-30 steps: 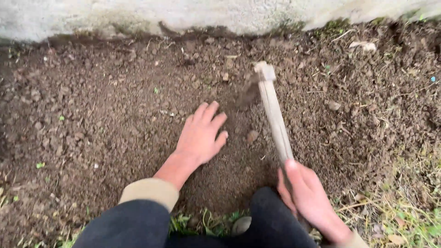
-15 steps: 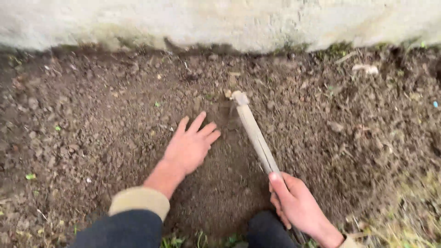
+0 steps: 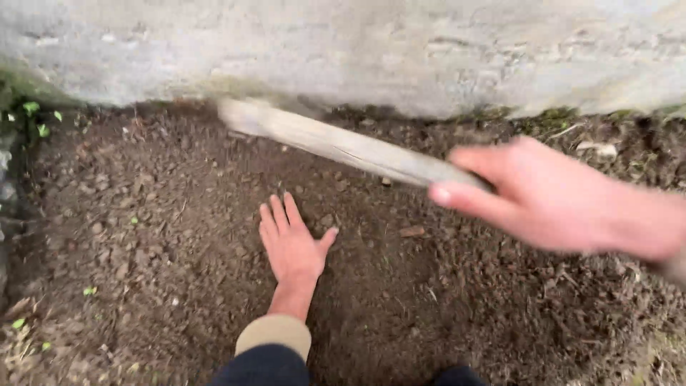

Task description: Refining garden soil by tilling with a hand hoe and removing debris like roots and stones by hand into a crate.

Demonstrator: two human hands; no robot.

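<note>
Wall (image 3: 429, 50): pale rough concrete across the top, meeting the ground along its foot.
Soil (image 3: 157, 214): dark, crumbly bed with small clods and a few green sprouts at the left edge; loose and soft by the look of it.
Stick (image 3: 343, 146): pale wooden handle, blurred, raised over the soil and slanting from near the wall's foot down to the right hand; its far end is too smeared to tell what it carries. Likely stiff and fairly light; best gripped well along the shaft, as here.
Right hand (image 3: 522, 193): blurred, fingers wrapped tight around the stick's near end.
Left hand (image 3: 293, 243): flat on the soil, fingers spread, holding nothing; tan cuff and dark sleeve behind it.
Containers: none in view.
</note>
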